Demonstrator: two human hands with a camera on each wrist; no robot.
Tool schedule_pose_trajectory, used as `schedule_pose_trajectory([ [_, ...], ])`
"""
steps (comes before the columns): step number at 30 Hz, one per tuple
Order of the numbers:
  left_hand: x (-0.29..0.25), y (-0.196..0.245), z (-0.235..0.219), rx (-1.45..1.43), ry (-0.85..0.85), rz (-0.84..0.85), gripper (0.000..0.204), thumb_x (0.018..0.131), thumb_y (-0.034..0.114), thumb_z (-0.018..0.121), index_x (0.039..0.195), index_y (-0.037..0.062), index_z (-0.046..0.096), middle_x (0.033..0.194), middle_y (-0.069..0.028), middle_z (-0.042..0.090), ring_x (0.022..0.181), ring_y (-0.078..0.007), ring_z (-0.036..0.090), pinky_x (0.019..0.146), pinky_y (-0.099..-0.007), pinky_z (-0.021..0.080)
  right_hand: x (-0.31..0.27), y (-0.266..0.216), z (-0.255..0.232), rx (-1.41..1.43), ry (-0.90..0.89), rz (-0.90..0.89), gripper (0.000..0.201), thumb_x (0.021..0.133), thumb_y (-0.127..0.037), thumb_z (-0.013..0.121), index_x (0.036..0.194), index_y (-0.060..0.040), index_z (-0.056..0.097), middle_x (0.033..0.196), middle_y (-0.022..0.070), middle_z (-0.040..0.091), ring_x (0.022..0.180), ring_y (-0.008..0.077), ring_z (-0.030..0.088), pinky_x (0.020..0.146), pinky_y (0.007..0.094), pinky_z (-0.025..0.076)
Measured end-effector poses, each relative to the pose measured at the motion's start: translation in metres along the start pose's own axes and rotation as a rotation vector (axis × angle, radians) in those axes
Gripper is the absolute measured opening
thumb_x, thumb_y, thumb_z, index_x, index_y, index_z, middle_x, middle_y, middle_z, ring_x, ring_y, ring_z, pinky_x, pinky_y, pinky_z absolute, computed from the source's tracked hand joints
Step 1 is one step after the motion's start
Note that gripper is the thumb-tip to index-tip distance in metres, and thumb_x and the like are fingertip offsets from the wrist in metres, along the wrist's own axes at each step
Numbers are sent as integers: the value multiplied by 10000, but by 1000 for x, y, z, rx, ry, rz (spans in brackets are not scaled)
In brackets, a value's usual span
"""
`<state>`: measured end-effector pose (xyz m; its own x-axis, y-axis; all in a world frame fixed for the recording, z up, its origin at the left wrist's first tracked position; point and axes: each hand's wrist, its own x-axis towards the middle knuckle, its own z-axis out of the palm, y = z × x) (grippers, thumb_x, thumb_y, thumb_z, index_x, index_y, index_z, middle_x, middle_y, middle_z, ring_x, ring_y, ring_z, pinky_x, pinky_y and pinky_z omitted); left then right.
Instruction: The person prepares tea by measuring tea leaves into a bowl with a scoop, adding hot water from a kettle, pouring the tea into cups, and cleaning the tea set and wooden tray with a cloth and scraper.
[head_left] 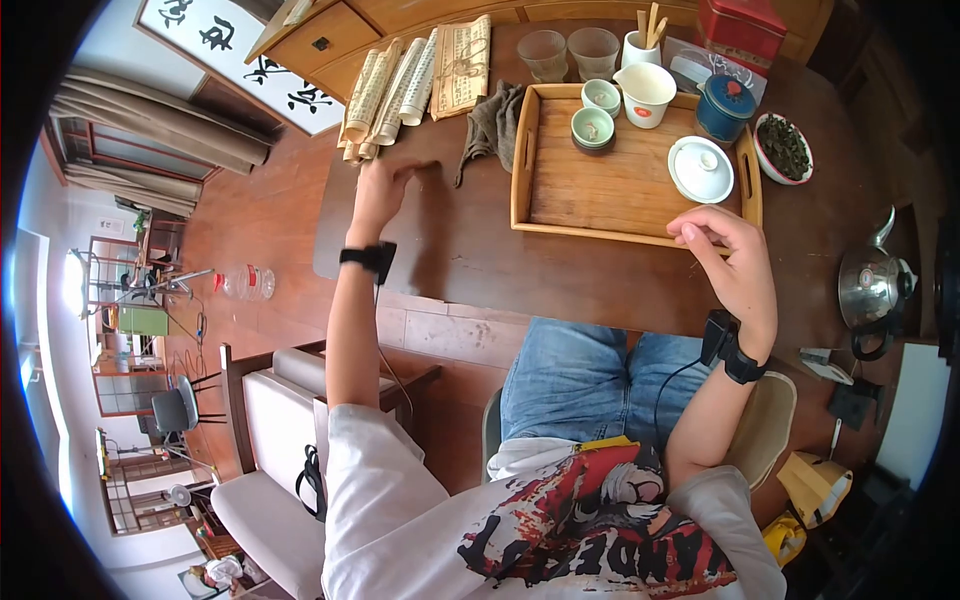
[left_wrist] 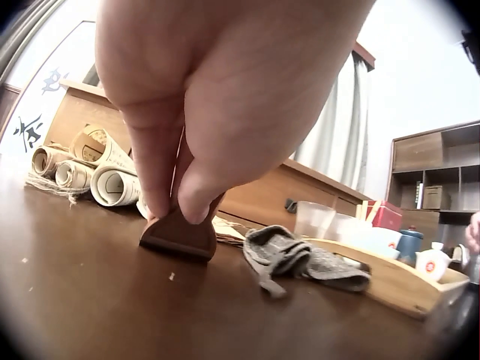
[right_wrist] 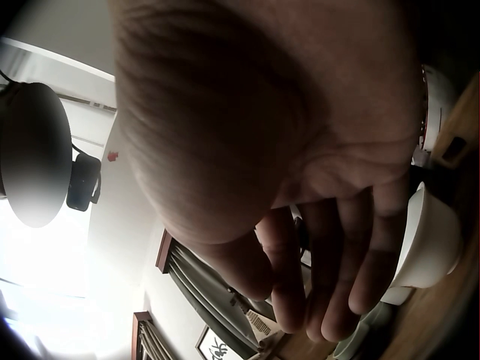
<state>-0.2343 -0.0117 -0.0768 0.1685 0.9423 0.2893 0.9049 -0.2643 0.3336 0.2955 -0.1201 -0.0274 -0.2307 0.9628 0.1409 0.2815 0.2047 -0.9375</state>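
My left hand [head_left: 376, 198] is low over the left part of the brown table, beside the rolled papers [head_left: 372, 100]. In the left wrist view its thumb and fingers pinch a dark brown piece [left_wrist: 180, 234] with a flared base standing on the tabletop; the head view hardly shows that piece. My right hand [head_left: 738, 262] hovers by the front right edge of the wooden tray [head_left: 590, 232], near the white lidded bowl [head_left: 700, 170]. Its fingers are loosely bent, with nothing visible in them. In the right wrist view, the fingers hang beside a white cup [right_wrist: 429, 238].
A grey cloth [head_left: 492, 125] lies left of the tray. On the tray are small green cups [head_left: 592, 127], a white pitcher [head_left: 645, 95] and a blue jar [head_left: 725, 108]. A leaf-filled bowl [head_left: 784, 150] and a metal kettle [head_left: 868, 285] stand right. Two glasses [head_left: 593, 54] stand behind.
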Motion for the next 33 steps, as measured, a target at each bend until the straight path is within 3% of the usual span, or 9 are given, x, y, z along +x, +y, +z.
schedule_pose_trajectory([
  [5, -91, 88, -26, -23, -16, 5, 297, 976, -35, 697, 1185, 104, 855, 1087, -203, 804, 995, -417, 778, 828, -454, 631, 5, 4, 1, 32, -7, 15, 187, 1085, -112, 692, 1089, 55, 775, 1030, 110, 809, 929, 170, 771, 869, 316, 606],
  [10, -148, 143, -42, -72, -114, -161, 270, 973, -46, 715, 1169, 83, 848, 1102, -194, 811, 979, -408, 788, 822, -433, 635, 11, 11, 6, 69, -39, -20, 192, 1088, -119, 694, 1093, 53, 780, 1006, 110, 817, 915, 165, 778, 859, 317, 613],
  [14, -125, 116, -46, -44, -106, -164, 203, 970, -12, 752, 1138, 38, 855, 1072, -204, 827, 954, -339, 830, 835, -382, 628, 11, 9, 9, 52, -47, -49, 192, 1088, -119, 695, 1097, 52, 783, 997, 108, 819, 912, 170, 781, 856, 322, 615],
  [15, -113, 102, -42, -63, 5, -82, 178, 999, 49, 746, 1137, 63, 858, 1031, -204, 808, 904, -384, 804, 772, -405, 617, 9, 7, 8, 45, -46, -52, 192, 1087, -118, 695, 1099, 52, 783, 1004, 110, 820, 915, 172, 780, 861, 323, 614],
  [17, -86, 61, -37, -12, 29, -134, 200, 1005, 86, 750, 1172, 63, 856, 990, -224, 806, 896, -366, 816, 774, -398, 619, 5, 4, 7, 35, -40, -55, 191, 1086, -117, 696, 1100, 52, 784, 1011, 112, 820, 918, 174, 780, 865, 324, 613],
  [24, -25, -25, -18, -29, 102, -137, 208, 990, 64, 762, 1176, 18, 844, 1015, -247, 810, 918, -308, 841, 804, -384, 632, -4, -6, -3, -4, -9, -29, 189, 1083, -111, 696, 1096, 58, 779, 1036, 115, 807, 937, 175, 763, 885, 320, 606],
  [28, -42, -2, -19, 110, 43, -147, 200, 998, 67, 745, 1166, 46, 853, 1019, -234, 810, 955, -356, 826, 822, -410, 632, -5, -4, -5, -10, 16, -1, 188, 1083, -111, 696, 1089, 59, 775, 1039, 115, 804, 937, 170, 758, 885, 316, 604],
  [29, -53, 11, -21, 106, 70, -106, 186, 1004, 82, 740, 1146, 75, 859, 1029, -213, 801, 946, -432, 772, 825, -458, 624, -4, -4, -5, -7, 15, 2, 188, 1083, -111, 696, 1089, 59, 775, 1039, 115, 804, 937, 170, 758, 885, 316, 604],
  [33, -109, 46, -20, 94, 76, -121, 187, 1024, 71, 721, 1160, 71, 849, 1097, -193, 811, 985, -397, 792, 850, -440, 634, 1, -1, -2, 9, -4, 9, 189, 1083, -113, 697, 1096, 58, 777, 1044, 114, 806, 938, 173, 764, 881, 318, 606],
])
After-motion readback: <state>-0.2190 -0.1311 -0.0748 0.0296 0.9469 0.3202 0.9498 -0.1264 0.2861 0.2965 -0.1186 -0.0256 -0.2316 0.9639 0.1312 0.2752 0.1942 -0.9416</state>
